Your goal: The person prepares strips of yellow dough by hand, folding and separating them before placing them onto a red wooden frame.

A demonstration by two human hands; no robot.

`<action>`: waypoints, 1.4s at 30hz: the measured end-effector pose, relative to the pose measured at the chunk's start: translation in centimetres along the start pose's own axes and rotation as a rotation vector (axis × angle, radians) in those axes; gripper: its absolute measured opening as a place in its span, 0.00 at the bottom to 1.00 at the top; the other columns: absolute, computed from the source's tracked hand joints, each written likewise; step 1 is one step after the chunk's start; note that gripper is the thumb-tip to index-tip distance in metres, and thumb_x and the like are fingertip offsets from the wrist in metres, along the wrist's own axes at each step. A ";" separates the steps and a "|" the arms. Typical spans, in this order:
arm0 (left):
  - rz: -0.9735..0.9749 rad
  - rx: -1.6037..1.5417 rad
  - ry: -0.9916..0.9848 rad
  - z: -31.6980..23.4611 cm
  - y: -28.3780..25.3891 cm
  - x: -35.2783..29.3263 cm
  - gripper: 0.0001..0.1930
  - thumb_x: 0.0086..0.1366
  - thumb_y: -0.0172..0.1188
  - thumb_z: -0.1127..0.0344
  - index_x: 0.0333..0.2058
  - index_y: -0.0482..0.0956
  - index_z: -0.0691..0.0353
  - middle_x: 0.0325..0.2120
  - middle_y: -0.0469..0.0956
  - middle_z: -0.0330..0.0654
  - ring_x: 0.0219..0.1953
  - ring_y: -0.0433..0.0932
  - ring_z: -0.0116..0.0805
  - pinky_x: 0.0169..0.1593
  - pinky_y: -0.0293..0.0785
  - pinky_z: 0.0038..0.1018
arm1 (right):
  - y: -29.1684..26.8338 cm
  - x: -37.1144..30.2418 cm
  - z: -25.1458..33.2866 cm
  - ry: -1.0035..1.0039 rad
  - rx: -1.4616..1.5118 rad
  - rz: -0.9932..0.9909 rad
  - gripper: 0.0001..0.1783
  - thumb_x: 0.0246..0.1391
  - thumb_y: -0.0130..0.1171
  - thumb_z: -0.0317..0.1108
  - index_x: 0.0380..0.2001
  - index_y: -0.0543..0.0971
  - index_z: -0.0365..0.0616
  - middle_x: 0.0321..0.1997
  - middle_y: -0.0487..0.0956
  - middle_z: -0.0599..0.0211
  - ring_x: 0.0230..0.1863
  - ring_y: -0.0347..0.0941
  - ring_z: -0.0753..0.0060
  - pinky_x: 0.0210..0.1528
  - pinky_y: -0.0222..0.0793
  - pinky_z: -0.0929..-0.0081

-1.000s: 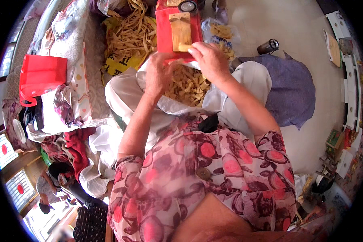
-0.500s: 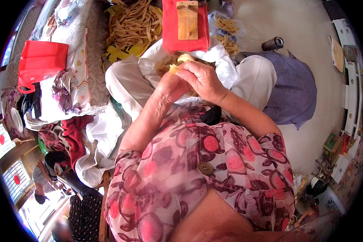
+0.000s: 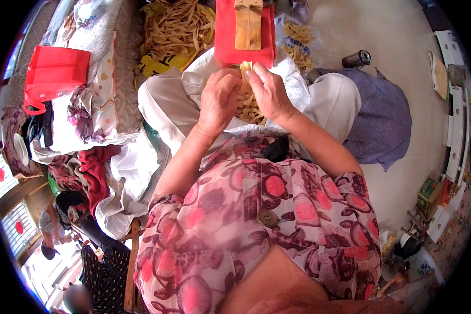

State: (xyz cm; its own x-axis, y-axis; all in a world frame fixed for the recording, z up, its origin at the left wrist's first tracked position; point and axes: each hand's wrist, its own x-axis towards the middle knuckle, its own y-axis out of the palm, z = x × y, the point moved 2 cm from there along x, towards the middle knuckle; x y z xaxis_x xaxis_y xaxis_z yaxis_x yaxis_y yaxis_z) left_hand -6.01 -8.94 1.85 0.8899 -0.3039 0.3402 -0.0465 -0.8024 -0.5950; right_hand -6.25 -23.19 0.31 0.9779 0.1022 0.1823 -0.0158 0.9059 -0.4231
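Strips (image 3: 248, 104) heaped in lap. We pinch one strip (image 3: 245, 67) btwn L hand (image 3: 218, 99) & R hand (image 3: 269, 91), both closed on it, just below red block (image 3: 244, 36). Next, prob: feed its end w/ steady aim.

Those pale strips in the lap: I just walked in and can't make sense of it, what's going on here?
A seated person pinches a pale straw-like strip between both hands, left hand and right hand, held close together over the lap. Under the hands a heap of the same strips lies on a white sheet. Just beyond stands a red block with a wooden piece on top. A bigger pile of strips lies further off, and a red bag sits at the left.
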 end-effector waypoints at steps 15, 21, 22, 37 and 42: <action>0.057 -0.592 -0.303 0.9 -0.4 0.7 0.05 0.64 0.51 0.73 0.38 0.73 0.66 0.35 0.76 0.37 0.35 0.75 0.25 0.39 0.72 0.20 | -1.5 -0.5 2.2 -0.092 -0.057 0.134 0.15 0.55 0.54 0.42 0.33 0.69 0.41 0.28 0.75 0.50 0.31 0.73 0.47 0.29 0.67 0.61; 0.133 -1.170 -0.597 0.8 0.0 0.1 0.07 0.65 0.49 0.72 0.40 0.71 0.65 0.40 0.74 0.40 0.41 0.74 0.27 0.47 0.71 0.26 | -2.5 0.8 1.2 0.001 0.234 0.078 0.12 0.52 0.59 0.39 0.32 0.77 0.40 0.19 0.74 0.68 0.20 0.70 0.78 0.22 0.64 0.78; 0.131 -1.150 -0.575 0.8 -0.1 0.1 0.07 0.65 0.49 0.73 0.41 0.71 0.65 0.40 0.74 0.40 0.41 0.74 0.26 0.48 0.70 0.26 | -2.4 0.6 1.0 0.108 0.354 0.125 0.11 0.53 0.59 0.38 0.32 0.77 0.41 0.19 0.73 0.72 0.20 0.67 0.82 0.21 0.62 0.81; 0.093 -0.535 -0.459 -0.3 0.0 -0.1 0.13 0.65 0.53 0.64 0.41 0.74 0.68 0.26 0.78 0.38 0.31 0.76 0.24 0.37 0.73 0.22 | -1.2 0.4 0.3 0.273 0.587 0.085 0.08 0.55 0.57 0.33 0.33 0.77 0.40 0.24 0.74 0.78 0.24 0.64 0.90 0.26 0.61 0.88; 0.105 -0.592 -0.571 0.0 0.3 0.1 0.10 0.65 0.54 0.64 0.35 0.76 0.66 0.21 0.76 0.35 0.25 0.73 0.20 0.32 0.71 0.19 | -1.4 0.9 0.3 0.331 0.574 0.095 0.08 0.54 0.58 0.35 0.32 0.76 0.42 0.20 0.71 0.80 0.21 0.63 0.91 0.22 0.59 0.89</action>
State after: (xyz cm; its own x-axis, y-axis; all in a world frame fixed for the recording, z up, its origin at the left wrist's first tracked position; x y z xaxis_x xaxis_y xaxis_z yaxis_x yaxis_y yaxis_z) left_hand -5.90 -9.22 1.74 0.9538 -0.2126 -0.2125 -0.2313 -0.9706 -0.0672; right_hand -5.37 -24.27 1.32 0.9777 0.1439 -0.1532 -0.1241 0.9835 0.1318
